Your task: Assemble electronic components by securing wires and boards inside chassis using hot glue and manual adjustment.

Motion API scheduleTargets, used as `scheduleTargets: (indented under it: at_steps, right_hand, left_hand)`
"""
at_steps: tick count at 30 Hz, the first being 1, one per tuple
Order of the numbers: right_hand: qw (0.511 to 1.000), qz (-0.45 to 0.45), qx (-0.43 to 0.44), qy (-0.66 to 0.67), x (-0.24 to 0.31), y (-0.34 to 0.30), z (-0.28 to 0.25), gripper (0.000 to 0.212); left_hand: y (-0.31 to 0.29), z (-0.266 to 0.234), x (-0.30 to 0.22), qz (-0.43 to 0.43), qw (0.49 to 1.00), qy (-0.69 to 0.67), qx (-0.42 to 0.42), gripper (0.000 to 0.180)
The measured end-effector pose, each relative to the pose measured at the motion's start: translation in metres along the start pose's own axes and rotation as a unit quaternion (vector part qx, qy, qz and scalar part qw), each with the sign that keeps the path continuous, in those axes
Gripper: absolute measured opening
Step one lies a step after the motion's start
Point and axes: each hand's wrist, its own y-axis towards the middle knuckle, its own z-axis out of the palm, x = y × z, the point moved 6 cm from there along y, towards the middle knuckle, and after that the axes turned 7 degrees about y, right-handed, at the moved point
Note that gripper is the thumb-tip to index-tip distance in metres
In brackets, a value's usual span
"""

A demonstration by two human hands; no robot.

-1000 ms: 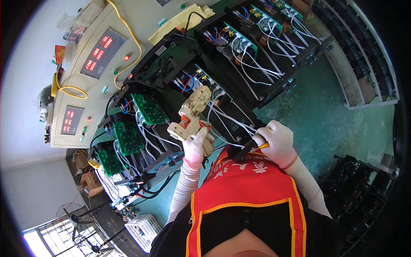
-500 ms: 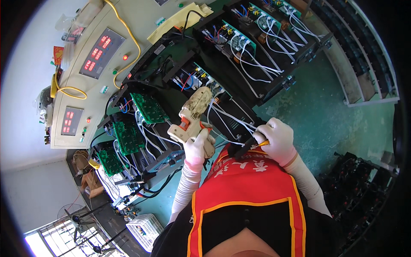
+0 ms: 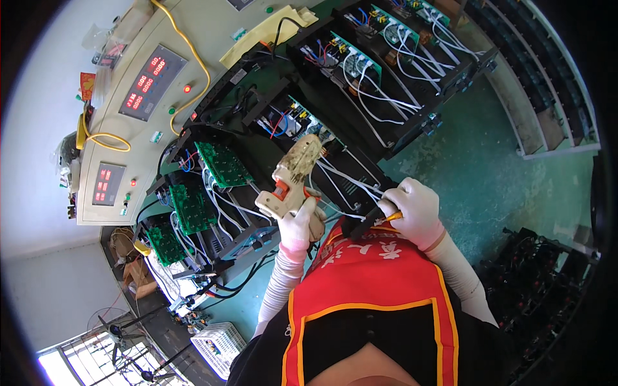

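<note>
My gloved left hand (image 3: 295,228) is closed around a beige pistol-shaped tool (image 3: 297,168) with orange parts and dark smears on its upper end. That tool is held over an open black equipment chassis (image 3: 351,183) with a circuit board and white wires. My gloved right hand (image 3: 412,209) grips a small tool with an orange-yellow handle (image 3: 394,217), its tip toward the chassis's near end panel (image 3: 368,222). White wires (image 3: 351,174) run to that panel, close to the right fingers. The exact kind of either tool does not show.
More open chassis with green boards stand left (image 3: 193,206) and far right (image 3: 360,83). Behind them is a beige control console (image 3: 106,154) with red displays and a yellow cable (image 3: 199,51). A white basket (image 3: 219,341) sits lower left; a metal rack (image 3: 541,96) stands right.
The beige tool has shifted slightly to the right with my left hand. My right hand stays at the chassis's end panel, still gripping the small tool.
</note>
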Motion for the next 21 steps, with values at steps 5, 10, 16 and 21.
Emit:
scheduleTargets:
  at_steps: [5, 10, 16, 21]
  right_hand:
    - [0.999, -0.006, -0.017, 0.027, 0.0, 0.0, 0.0, 0.011]
    - [1.0, -0.004, 0.008, 0.017, 0.0, 0.001, -0.001, 0.011]
    - [1.0, 0.0, 0.03, -0.007, 0.0, 0.001, 0.0, 0.011]
    - [1.0, -0.004, 0.026, -0.01, -0.001, -0.001, 0.001, 0.011]
  left_hand:
    - [0.002, -0.005, 0.007, -0.01, 1.0, -0.008, 0.002, 0.019]
    - [0.0, -0.006, 0.012, -0.025, 0.999, -0.018, 0.014, 0.019]
    - [-0.004, 0.002, 0.0, 0.003, 1.0, 0.017, -0.005, 0.02]
    - [-0.012, -0.009, 0.013, -0.05, 0.999, -0.005, 0.021, 0.02]
